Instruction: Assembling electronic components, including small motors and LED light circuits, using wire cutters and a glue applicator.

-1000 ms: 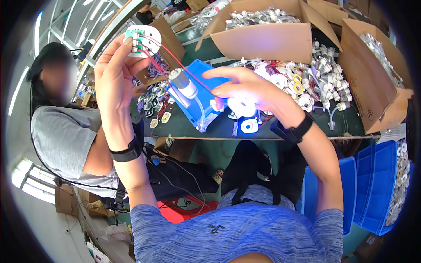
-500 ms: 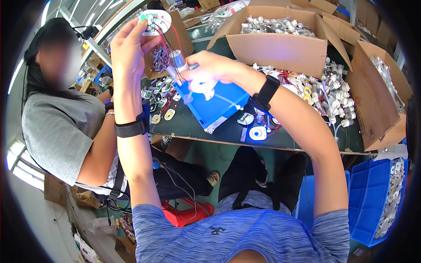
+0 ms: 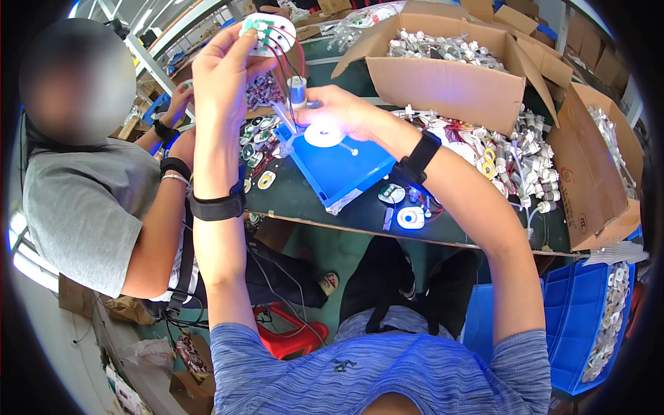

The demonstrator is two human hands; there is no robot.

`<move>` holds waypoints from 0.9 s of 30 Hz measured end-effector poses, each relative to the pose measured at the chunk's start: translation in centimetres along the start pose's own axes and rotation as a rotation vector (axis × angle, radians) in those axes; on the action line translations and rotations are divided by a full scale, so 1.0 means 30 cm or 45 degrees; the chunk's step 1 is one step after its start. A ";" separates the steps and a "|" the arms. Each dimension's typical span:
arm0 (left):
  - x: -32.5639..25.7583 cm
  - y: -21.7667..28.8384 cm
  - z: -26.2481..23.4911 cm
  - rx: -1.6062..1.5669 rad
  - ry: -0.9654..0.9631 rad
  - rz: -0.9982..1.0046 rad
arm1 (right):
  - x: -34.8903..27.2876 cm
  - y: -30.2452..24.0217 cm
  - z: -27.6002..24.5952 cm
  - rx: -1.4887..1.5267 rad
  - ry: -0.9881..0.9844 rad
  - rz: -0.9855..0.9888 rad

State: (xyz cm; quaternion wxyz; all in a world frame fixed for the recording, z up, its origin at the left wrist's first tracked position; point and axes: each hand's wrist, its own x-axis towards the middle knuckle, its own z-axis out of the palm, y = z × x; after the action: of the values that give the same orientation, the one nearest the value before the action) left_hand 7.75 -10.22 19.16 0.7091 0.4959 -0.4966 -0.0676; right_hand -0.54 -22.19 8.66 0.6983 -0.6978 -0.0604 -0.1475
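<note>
I saw a round white disc part (image 3: 268, 32) with a small green board on its face, pinched at its lower edge between the thumb and fingers of my left hand (image 3: 223, 72), which was raised high above the dark green table (image 3: 325, 207). Red and black wires (image 3: 286, 62) ran down from the disc to a small silver cylinder (image 3: 297, 90) hanging just beside the fingertips of my right hand (image 3: 339, 111). That hand was curled, fingers narrowed around a second white disc (image 3: 324, 134); I believe it gripped the disc, though glare washed out the contact. Thin white tubing (image 3: 280, 117) trailed below both parts.

Directly under my hands sat a shallow blue tray (image 3: 346, 173), tilted near the table's edge, with little showing inside it. Loose round parts (image 3: 404, 207) lay on the table just right of it. Behind, an open cardboard box (image 3: 449, 83) held a heap of white and silver assemblies, and more of them (image 3: 512, 159) spilled across the table toward a second cardboard box (image 3: 588, 173) on the right. Below the table edge, a blue bin (image 3: 588, 311) held more white pieces.

To my left, another person in a grey shirt (image 3: 83, 207) sat close, their hands (image 3: 176, 104) near small parts on the table.
</note>
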 end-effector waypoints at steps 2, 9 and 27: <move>-0.009 -0.009 -0.006 0.034 -0.018 -0.054 | -0.017 0.006 0.000 0.019 0.019 0.041; -0.026 -0.057 -0.016 0.020 -0.060 -0.129 | -0.073 0.068 0.015 0.124 0.084 0.130; -0.051 -0.046 -0.027 0.124 -0.110 -0.138 | -0.097 0.108 0.025 0.260 0.038 0.120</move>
State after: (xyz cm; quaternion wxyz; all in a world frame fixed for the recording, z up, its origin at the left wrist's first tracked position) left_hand 8.16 -9.50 17.11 0.6574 0.5528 -0.5017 -0.1029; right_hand -2.26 -21.15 4.74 0.7728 -0.6227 -0.0318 -0.1182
